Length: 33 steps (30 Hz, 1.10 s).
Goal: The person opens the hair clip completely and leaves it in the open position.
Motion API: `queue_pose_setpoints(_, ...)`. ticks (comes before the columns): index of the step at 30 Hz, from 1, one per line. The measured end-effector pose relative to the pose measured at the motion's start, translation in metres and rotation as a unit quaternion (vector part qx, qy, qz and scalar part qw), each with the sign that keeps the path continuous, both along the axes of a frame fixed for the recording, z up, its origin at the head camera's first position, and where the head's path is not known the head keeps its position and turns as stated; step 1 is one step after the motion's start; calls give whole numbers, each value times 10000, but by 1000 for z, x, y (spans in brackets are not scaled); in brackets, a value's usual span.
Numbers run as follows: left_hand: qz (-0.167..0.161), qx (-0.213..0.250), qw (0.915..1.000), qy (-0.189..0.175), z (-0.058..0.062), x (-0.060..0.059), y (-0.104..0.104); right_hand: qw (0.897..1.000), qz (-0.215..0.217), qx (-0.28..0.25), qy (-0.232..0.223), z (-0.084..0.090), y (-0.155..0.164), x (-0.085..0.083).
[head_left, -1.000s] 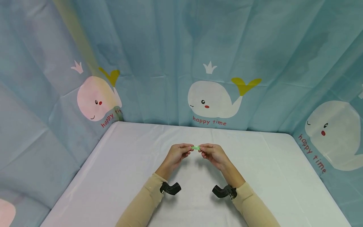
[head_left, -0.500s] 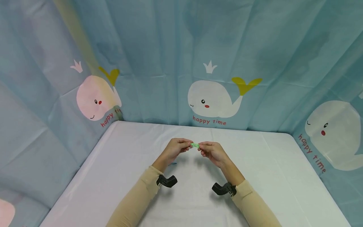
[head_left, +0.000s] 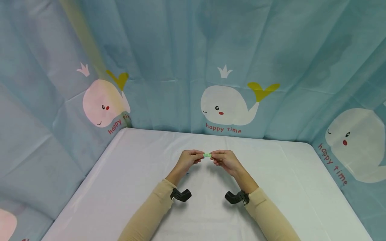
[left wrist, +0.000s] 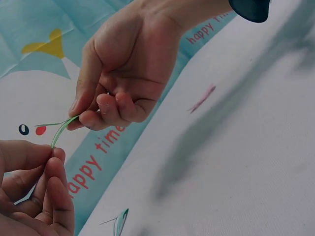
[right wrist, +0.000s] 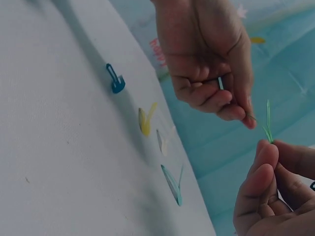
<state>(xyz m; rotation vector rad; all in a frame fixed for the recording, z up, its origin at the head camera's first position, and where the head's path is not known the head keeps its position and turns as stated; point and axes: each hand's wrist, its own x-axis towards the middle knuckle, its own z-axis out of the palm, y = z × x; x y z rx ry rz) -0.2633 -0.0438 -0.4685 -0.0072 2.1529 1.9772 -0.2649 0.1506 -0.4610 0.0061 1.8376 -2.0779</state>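
Observation:
A thin green snap hair clip (head_left: 207,155) is held between both hands above the white table. My left hand (head_left: 188,160) pinches its left end between thumb and fingers, and my right hand (head_left: 225,161) pinches the right end. In the left wrist view the clip (left wrist: 60,129) looks bent, with one slim strip splayed away near the right fingertips. In the right wrist view the clip (right wrist: 268,125) rises from the right thumb and fingertips as narrow prongs. The pinched ends are hidden under the fingertips.
On the table (head_left: 138,187) lie a blue clip (right wrist: 116,83), a yellow clip (right wrist: 144,123), a white clip (right wrist: 162,142), a teal clip (right wrist: 172,187) and a pink clip (left wrist: 202,99). A whale-print curtain (head_left: 169,100) hangs around the table.
Half a second ago the left hand rose and the green clip tilted; the left hand is now lower and the clip lies nearly level. The right hand has moved little and keeps its pinch.

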Motion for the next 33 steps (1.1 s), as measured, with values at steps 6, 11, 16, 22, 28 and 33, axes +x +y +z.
queue_pose_setpoints(6,203,-188,9995,141,-5,0,4,9994,-58,335,27,-6,0,-6)
queue_pose_setpoints(11,207,-302,9992,128,-11,1,6,9984,-81,554,99,-11,0,-10)
queue_pose_setpoints(16,342,-425,9985,38,-16,0,7,9969,-98,770,134,-19,-1,-15)
queue_pose_setpoints(22,350,-715,9967,147,-23,-3,8,9941,-153,1066,132,-29,-2,-21)
queue_pose_setpoints(28,328,-1534,9870,354,-23,-2,10,9895,-254,1411,203,-35,-4,-25)
queue_pose_setpoints(33,322,-2113,9753,558,-22,-3,13,9836,-369,1733,324,-33,-7,-26)
